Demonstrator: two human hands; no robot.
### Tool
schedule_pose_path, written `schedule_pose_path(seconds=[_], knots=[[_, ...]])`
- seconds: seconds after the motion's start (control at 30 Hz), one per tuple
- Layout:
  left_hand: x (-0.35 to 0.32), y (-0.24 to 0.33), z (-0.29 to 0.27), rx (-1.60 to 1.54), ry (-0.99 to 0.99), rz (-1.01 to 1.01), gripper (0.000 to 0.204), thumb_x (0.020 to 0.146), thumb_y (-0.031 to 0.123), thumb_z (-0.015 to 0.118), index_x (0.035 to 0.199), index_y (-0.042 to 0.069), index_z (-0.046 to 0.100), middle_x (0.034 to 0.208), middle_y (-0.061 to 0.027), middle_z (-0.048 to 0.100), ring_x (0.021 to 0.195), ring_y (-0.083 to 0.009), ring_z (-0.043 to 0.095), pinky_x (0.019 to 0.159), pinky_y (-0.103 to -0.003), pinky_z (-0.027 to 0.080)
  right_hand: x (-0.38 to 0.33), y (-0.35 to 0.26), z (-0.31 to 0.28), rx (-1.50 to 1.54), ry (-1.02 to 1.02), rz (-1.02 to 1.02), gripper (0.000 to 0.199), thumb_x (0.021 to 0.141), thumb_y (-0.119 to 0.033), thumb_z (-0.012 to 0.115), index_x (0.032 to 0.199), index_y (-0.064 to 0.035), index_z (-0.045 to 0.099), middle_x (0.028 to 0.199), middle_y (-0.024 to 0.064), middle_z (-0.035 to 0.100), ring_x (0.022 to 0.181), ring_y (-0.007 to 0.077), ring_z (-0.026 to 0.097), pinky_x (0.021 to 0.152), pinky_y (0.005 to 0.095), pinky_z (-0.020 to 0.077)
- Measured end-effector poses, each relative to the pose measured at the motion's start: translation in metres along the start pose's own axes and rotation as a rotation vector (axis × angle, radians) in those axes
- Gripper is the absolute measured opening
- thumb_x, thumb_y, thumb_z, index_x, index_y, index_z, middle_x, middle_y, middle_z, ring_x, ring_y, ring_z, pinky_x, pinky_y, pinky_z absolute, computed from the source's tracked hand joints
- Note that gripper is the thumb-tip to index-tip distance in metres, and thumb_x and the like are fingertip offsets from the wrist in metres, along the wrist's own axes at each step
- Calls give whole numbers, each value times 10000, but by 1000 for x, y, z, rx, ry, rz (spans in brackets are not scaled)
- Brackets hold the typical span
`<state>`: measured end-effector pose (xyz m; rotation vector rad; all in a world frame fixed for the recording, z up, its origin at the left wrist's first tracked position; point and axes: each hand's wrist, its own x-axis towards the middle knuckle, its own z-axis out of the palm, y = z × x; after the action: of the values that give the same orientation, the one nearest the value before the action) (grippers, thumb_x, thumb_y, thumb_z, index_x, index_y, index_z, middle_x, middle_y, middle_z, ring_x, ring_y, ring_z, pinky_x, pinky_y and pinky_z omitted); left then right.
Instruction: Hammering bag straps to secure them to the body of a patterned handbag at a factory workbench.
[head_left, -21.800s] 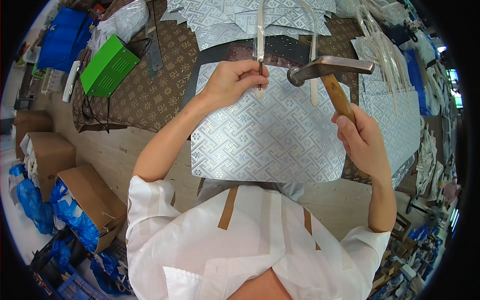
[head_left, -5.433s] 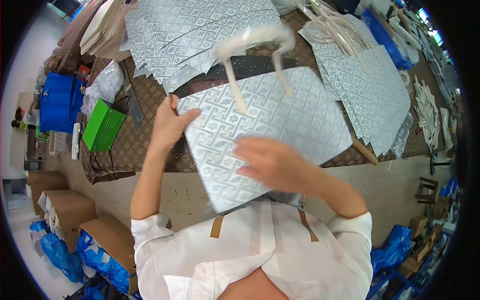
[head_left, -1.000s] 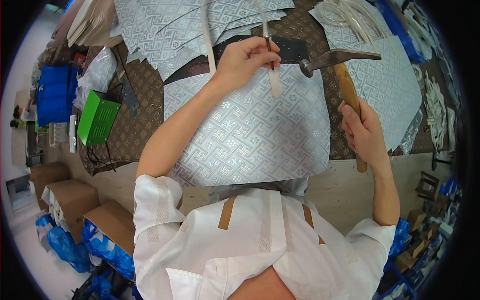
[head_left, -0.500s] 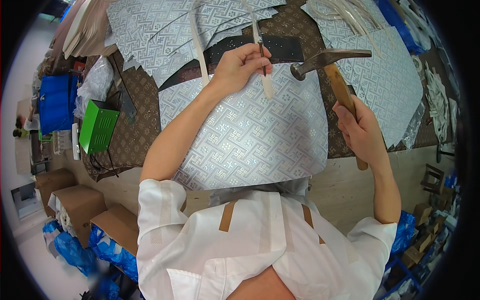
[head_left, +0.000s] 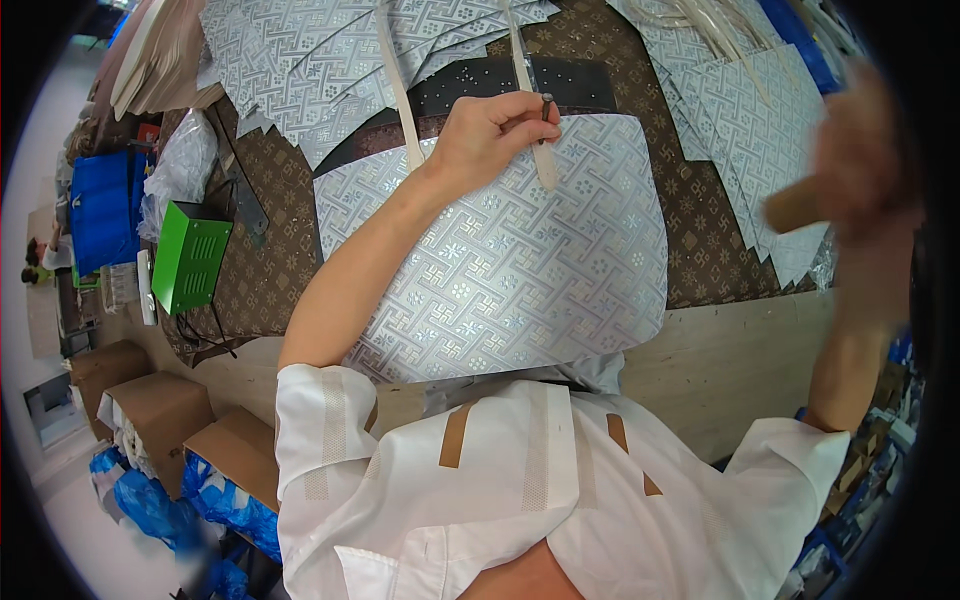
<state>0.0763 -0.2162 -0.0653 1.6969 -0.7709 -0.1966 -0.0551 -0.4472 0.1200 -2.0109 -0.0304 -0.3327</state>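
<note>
A silvery sheet (head_left: 520,280) with a geometric and floral pattern lies at the table's near edge. Two cream straps reach its far edge: a left strap (head_left: 397,90) and a right strap (head_left: 546,170). My left hand (head_left: 485,135) pinches a slim dark metal punch (head_left: 546,104), held roughly upright over the right strap near its end. Out at the right, my right hand (head_left: 865,165) is raised and smeared by motion, closed round a hammer; its wooden handle (head_left: 795,207) shows, while its head cannot be made out.
Beyond the sheet lies a black board (head_left: 590,88) dotted with white bits. Stacks of patterned sheets lie at far left (head_left: 290,50) and right (head_left: 735,130). A green metal box (head_left: 193,258) stands at the table's left edge. Cardboard boxes (head_left: 155,415) are on the floor.
My right hand has swung the hammer up and outward to the right. The punch in my left hand has shifted slightly right, and the sheet has moved a little with it.
</note>
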Motion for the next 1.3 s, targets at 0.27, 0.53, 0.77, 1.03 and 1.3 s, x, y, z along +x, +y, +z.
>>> schedule_pose_path(seconds=[0.27,0.53,0.77,1.03,1.3], knots=[[3,16,4,-22,21,-119,88,883,11,652,961,-28,665,843,-68,720,816,-102,683,762,-232,540,-44,54,19,-164,-281,272,147,1009,-195,517,960,-57,525,638,-39,456,507,35,384,438,212,321],[-8,11,11,-203,-87,-125,91,869,-53,642,959,-63,632,840,-105,701,815,-156,697,754,-262,567,-71,68,9,-87,-242,345,150,1015,-206,511,974,-61,511,629,-57,412,473,5,334,403,187,281],[-7,7,14,-295,-71,-143,82,873,-50,644,954,-52,631,859,-101,701,817,-160,700,754,-267,571,-73,70,8,-87,-240,350,154,1014,-212,517,984,-62,516,631,-59,419,475,6,341,407,187,287],[-7,13,13,-197,-101,-123,64,873,-13,664,928,-46,657,843,-82,710,802,-117,683,731,-234,549,-68,58,8,-134,-220,283,172,1009,-231,533,1002,-59,540,632,-58,438,478,3,356,410,182,287],[-8,9,11,-130,-134,-99,68,860,1,679,915,-37,686,832,-65,719,778,-82,668,722,-207,527,-47,-11,-5,-216,-42,70,206,975,-227,571,1056,-38,582,696,16,525,538,66,455,449,236,361]])
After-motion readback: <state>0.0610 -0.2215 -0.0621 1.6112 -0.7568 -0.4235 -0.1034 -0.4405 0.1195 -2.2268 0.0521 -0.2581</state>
